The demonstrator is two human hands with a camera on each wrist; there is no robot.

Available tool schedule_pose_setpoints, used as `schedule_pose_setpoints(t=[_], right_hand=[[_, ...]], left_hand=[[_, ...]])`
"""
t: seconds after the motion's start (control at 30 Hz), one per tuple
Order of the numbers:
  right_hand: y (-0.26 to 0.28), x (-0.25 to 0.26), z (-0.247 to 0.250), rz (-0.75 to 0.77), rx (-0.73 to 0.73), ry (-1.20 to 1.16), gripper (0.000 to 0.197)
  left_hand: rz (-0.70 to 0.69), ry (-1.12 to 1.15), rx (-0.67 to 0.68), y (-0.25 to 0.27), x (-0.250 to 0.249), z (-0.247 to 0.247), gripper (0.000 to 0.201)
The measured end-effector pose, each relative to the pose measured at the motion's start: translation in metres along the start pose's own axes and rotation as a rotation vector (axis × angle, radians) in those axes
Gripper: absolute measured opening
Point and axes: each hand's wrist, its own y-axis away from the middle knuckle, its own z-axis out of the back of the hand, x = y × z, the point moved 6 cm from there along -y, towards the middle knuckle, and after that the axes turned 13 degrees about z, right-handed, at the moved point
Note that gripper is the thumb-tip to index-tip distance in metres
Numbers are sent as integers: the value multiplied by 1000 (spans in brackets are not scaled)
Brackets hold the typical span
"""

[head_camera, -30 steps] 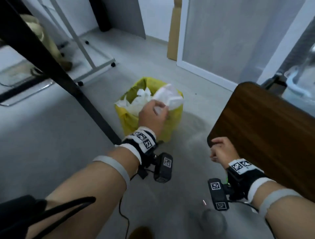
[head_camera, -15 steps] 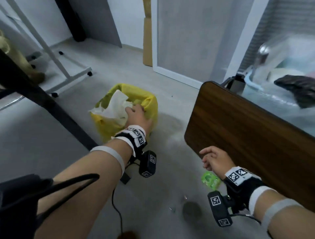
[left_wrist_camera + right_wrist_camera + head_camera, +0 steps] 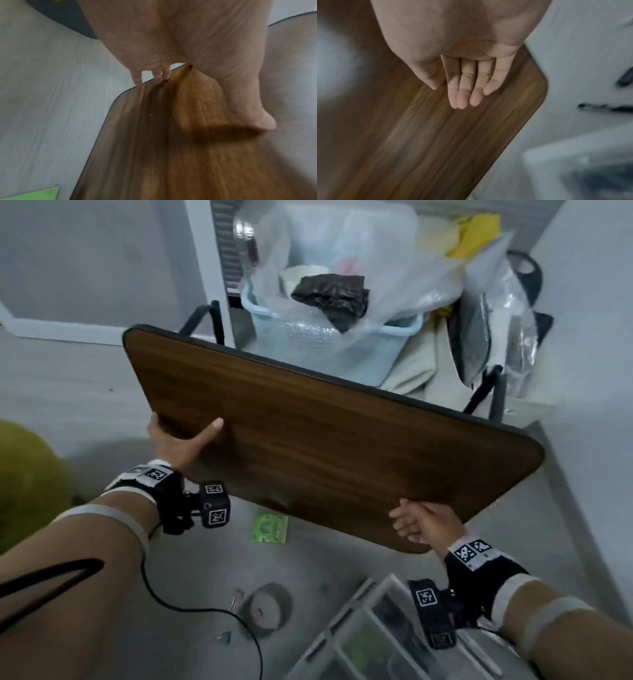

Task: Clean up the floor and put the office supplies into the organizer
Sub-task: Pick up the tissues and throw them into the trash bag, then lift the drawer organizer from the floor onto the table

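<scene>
Left hand (image 3: 178, 445) grips wooden tabletop (image 3: 325, 436) edge at 9 o'clock, thumb on top; right hand (image 3: 424, 523) open, fingers straight, at 5 o'clock edge; green packet (image 3: 270, 528) on floor (image 3: 342, 570) beneath

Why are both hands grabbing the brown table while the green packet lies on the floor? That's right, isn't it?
Not quite. Only the left hand grips the brown table, thumb on top. The right hand is open, fingers straight over the tabletop, as the right wrist view shows. The green packet does lie on the floor.
</scene>
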Motion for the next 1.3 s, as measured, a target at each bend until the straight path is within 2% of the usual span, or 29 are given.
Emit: schedule_pose_setpoints(t=[0.07,0.17,0.23,0.33,0.4,0.47,0.6,0.67,0.73,0.9,1.0,1.07,1.17,1.3], right_hand=[[6,-27,35,-88,-163,136,38],[15,-43,70,-242,-395,279,37],[11,-51,75,-257,-468,204,43],[-6,-58,58,-142,-411,-70,47],[-12,-57,56,-165,-433,-196,46],[-11,-54,62,-193,-463,-289,43],[-3,-35,73,-145,-503,-351,39],[-5,-24,85,-136,-532,-336,48],[-12,-9,100,-123,-556,-307,48],[-9,88,118,33,-533,-119,51],[-22,115,123,73,-512,-78,54],[-36,119,124,74,-478,-31,50],[-55,116,124,46,-431,77,51],[-72,97,122,-3,-412,191,49]], left_hand=[[66,5,-63,-9,10,1,130],[27,12,-68,-20,11,-1,114],[10,-8,-88,-25,9,3,111],[-35,-74,-68,-28,2,6,108],[-45,-125,-40,-29,-3,7,100],[-32,-188,-47,-25,-5,10,96],[-57,-244,-106,-7,-2,27,90],[-70,-200,-120,8,-8,36,90],[-51,-184,-146,21,-21,45,88],[13,-138,-195,47,-56,63,95],[21,-176,-181,21,-61,72,105],[4,-258,-176,4,-63,72,110],[-69,-409,-146,13,-82,61,91],[-152,-523,-111,14,-88,44,85]])
